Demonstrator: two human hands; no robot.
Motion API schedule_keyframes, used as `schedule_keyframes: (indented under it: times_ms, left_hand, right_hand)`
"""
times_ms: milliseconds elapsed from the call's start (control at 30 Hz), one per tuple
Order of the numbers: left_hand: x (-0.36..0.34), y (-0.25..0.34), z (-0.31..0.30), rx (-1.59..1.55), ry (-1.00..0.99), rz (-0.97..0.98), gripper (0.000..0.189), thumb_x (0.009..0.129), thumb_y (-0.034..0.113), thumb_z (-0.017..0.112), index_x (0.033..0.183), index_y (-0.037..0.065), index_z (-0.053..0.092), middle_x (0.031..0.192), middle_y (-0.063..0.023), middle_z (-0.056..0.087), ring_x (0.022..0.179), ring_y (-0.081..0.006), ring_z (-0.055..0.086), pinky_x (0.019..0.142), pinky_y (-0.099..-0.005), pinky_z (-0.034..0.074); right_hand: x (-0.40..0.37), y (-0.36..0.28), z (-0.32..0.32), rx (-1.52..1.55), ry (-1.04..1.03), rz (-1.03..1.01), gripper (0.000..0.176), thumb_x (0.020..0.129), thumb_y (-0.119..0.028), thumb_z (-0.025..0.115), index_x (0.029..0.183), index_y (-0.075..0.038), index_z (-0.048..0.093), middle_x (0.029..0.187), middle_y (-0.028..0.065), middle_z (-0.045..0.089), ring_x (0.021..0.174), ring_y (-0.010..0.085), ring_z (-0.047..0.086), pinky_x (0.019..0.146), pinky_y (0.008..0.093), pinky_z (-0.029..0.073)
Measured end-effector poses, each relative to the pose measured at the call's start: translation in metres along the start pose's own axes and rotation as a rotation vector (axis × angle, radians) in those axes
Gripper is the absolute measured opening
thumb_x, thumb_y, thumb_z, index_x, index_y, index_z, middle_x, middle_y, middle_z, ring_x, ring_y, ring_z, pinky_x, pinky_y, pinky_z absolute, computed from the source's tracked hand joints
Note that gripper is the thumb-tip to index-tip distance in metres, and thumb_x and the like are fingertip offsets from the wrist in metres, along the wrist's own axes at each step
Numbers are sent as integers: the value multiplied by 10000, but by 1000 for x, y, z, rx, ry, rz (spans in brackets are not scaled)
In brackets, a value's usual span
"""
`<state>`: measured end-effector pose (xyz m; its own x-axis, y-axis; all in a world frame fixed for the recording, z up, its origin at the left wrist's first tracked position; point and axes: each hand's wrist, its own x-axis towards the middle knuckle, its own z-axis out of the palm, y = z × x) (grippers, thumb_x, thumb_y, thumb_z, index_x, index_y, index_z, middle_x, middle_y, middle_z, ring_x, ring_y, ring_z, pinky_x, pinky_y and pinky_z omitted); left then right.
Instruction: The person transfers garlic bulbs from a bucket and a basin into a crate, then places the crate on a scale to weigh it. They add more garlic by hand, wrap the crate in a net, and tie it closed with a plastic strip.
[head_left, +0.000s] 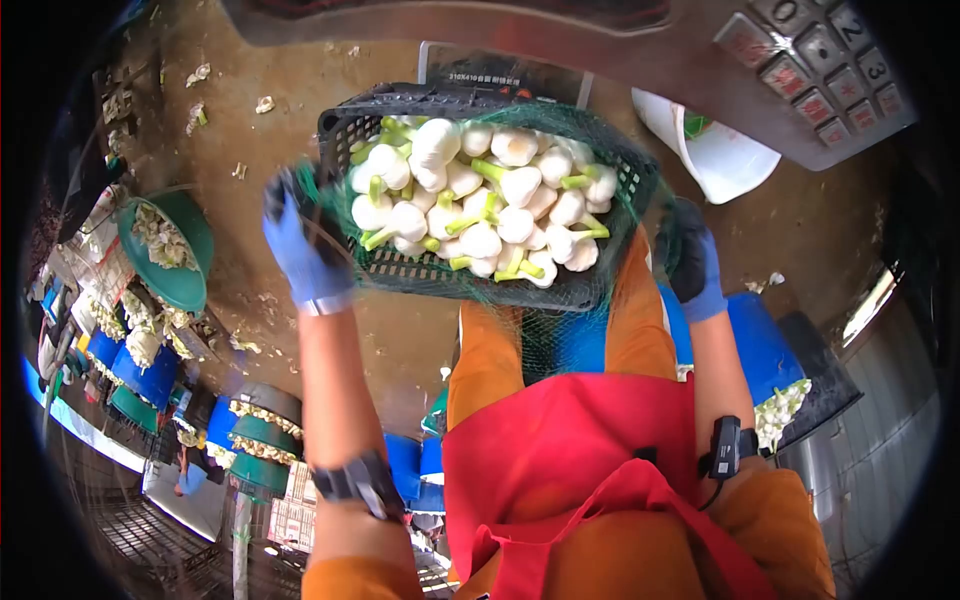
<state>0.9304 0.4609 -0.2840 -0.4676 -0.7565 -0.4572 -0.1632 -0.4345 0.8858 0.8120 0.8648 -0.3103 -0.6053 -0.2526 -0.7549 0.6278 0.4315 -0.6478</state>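
A black plastic crate (430, 272) full of white garlic bulbs (480, 240) with short green stems is in front of my legs. Green mesh net (575, 122) drapes over its far right corner and hangs down its near side. At the crate's left end, my left hand (300, 235), in a blue and black glove, is closed on a gathered bit of net. My right hand (692, 258), gloved alike, is off the crate's right end with its fingers curled on the net's edge. Motion blurs both hands slightly.
A scale's keypad (825, 75) overhangs the top right, and a scale platform (505, 72) shows behind the crate. A white bucket (715, 160) lies at right. Green tub (185, 270), blue barrels (145, 378) and a right-hand blue barrel (760, 345) stand around. Garlic scraps litter the floor.
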Motion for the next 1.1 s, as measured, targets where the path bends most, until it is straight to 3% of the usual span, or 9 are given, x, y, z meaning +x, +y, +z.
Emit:
schedule_keyframes:
  times_ms: [67,200,300,400,533,700,867,1000,1100]
  left_hand:
    - [-56,10,-10,13,77,-60,84,916,84,511,948,12,540,880,-72,596,792,-147,566,728,-277,477]
    - [-105,14,-66,293,335,-66,130,902,200,583,906,88,519,902,-79,571,804,-174,567,730,-330,505]
    - [-112,7,-90,292,518,-188,67,914,155,533,882,102,508,874,-77,572,695,-138,554,597,-294,506]
    - [-117,22,-51,207,275,-210,22,915,104,505,924,85,511,884,-98,617,534,-89,509,449,-206,426]
    - [-139,9,-27,349,136,-362,223,927,244,548,1090,92,545,712,29,501,549,-33,442,457,-179,330]
    - [-165,-11,-92,102,333,-350,506,907,263,551,1353,121,360,1047,13,509,595,-34,465,469,-149,332]
    - [-165,-33,-96,71,163,-755,575,908,411,506,1409,234,284,1320,-77,419,580,-146,542,414,-197,338]
    - [-158,-36,-73,270,29,-890,462,885,354,579,1260,111,465,911,-95,620,474,-95,478,394,-202,325]
    - [-185,-12,-72,261,200,-524,213,874,169,616,1051,53,594,762,-62,619,479,-60,465,408,-203,352]
  right_hand:
    - [-21,21,1,284,227,-213,218,926,-276,545,1043,-116,634,890,1,606,821,108,560,717,262,461]
    - [-117,102,-12,1022,20,466,246,942,-294,521,1126,-136,559,958,45,602,903,169,571,820,355,486]
    - [-146,120,47,666,-185,937,329,960,-295,430,1244,-132,467,1173,95,529,959,232,573,837,438,482]
    - [-119,76,120,749,-423,957,563,923,-467,461,1364,-147,319,1330,94,415,1207,246,441,948,480,416]
    - [-74,34,198,659,-691,1029,532,926,-480,460,1309,-113,418,1219,107,533,1107,229,534,890,439,470]
    - [-52,-36,214,863,-282,373,222,929,-241,545,1075,-74,534,728,25,557,689,179,572,705,350,485]
    - [-102,-36,157,782,-683,381,292,931,-311,533,1027,-36,549,711,46,563,693,186,583,678,345,485]
    - [-132,22,129,299,-966,763,469,901,-457,525,1089,-28,553,899,116,653,777,192,649,664,289,522]
    - [-135,23,151,16,-1032,917,585,903,-564,444,1125,-34,550,949,108,652,795,180,646,629,271,525]
